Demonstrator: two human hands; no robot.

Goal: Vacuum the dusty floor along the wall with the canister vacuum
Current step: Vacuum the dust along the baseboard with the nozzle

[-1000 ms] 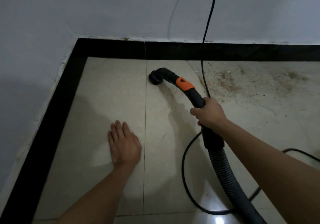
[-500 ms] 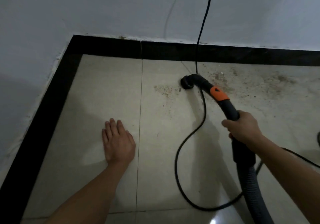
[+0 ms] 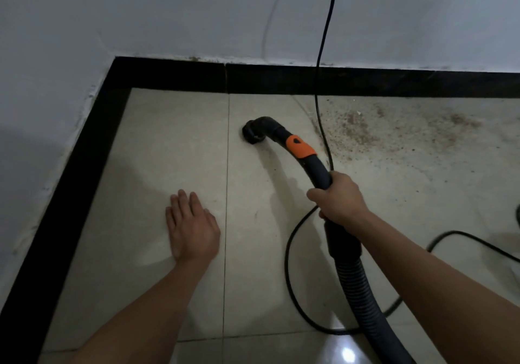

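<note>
Pale grey wall (image 3: 197,12) fills the far side and runs down the left, the two faces meeting in a corner at far left. Below it lies the beige tiled floor (image 3: 168,152), edged along both walls by a black skirting strip (image 3: 394,83). On the far right, close against the skirting, there's a broad reddish-brown spread of dust (image 3: 365,133) and grit. Now the vacuum: its ribbed grey hose (image 3: 357,287) comes in from the near edge and climbs toward the middle, joining a black curved handle tube (image 3: 316,168). A black power cord (image 3: 323,68) drops down the wall, crosses the skirting, runs just right of the tube, slips behind the right hand and loops over the near tiles. The left hand (image 3: 191,228) lies flat, palm down, fingers straight, on the tile left of the grout line, holding nothing. The right hand (image 3: 337,200) is wrapped round the handle tube, fingers curled over it, just above the hose cuff. Further up the tube sits an orange collar (image 3: 299,147). The tube's open end (image 3: 253,134) is down on the floor just right of the grout line, near the far skirting but apart from it, left of the dust.
</note>
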